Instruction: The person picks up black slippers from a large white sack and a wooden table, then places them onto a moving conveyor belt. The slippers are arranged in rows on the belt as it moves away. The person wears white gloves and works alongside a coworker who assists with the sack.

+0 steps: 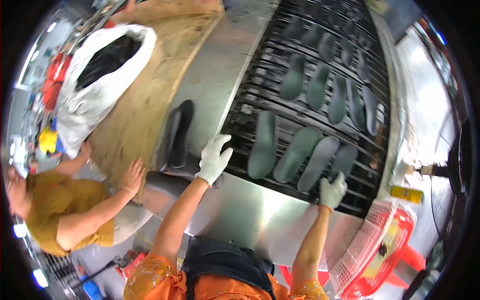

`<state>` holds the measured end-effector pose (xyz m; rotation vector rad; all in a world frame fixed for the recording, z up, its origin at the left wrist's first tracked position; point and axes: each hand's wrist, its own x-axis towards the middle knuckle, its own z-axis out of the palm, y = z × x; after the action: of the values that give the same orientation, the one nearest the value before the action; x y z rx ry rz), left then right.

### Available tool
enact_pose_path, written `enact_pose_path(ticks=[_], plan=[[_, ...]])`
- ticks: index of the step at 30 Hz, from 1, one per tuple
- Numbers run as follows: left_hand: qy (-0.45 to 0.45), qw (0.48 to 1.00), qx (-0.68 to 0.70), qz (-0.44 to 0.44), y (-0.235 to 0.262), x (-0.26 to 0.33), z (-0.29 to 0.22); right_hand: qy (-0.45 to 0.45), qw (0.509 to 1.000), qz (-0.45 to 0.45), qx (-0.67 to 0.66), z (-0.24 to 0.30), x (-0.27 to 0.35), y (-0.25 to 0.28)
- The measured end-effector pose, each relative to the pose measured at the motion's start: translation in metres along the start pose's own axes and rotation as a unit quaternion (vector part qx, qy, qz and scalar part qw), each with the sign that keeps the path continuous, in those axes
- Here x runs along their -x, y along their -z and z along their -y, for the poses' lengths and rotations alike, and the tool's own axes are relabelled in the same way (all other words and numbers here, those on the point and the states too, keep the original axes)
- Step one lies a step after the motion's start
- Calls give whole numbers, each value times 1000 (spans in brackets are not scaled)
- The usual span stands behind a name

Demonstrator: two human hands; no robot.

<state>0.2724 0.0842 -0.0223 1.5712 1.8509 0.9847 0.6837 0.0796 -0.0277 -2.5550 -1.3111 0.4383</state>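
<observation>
Shoe insoles [262, 147], dark grey-green, are laid in rows across a large black slatted bed [250, 107], bordered on the left and near sides by a steel surface [250, 200], with a white sack [87, 115] at far left and a mesh basket [360, 245] near right. Over the steel, beside other dark insoles [184, 130], the white-gloved left hand [215, 157] is held empty, fingers parted. At the nearest row's right end, one insole [345, 157] is touched by the gloved right hand [333, 191]; whether it is pinched cannot be told.

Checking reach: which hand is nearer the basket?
Right. The right hand is at an insole, beyond and left of the basket; the left hand is much farther left.
</observation>
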Motion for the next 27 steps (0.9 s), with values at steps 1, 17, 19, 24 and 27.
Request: enact_pose_path(ticks=[1, 17, 19, 24, 27], plan=[[-12, 996, -86, -33, 19, -3, 5, -13, 1000, -6, 7, -8, -1, 3], [186, 935, -299, -35, 135, -7, 31, 474, 802, 361, -48, 219, 192, -38], [212, 932, -292, -17, 125, -15, 24, 533, 806, 257, -9, 214, 214, -93], [227, 943, -241, -12, 138, -10, 51, 529, 808, 259, 27, 211, 195, -82], [234, 940, -247, -3, 138, -5, 53, 486, 822, 296, -7, 174, 173, -36]])
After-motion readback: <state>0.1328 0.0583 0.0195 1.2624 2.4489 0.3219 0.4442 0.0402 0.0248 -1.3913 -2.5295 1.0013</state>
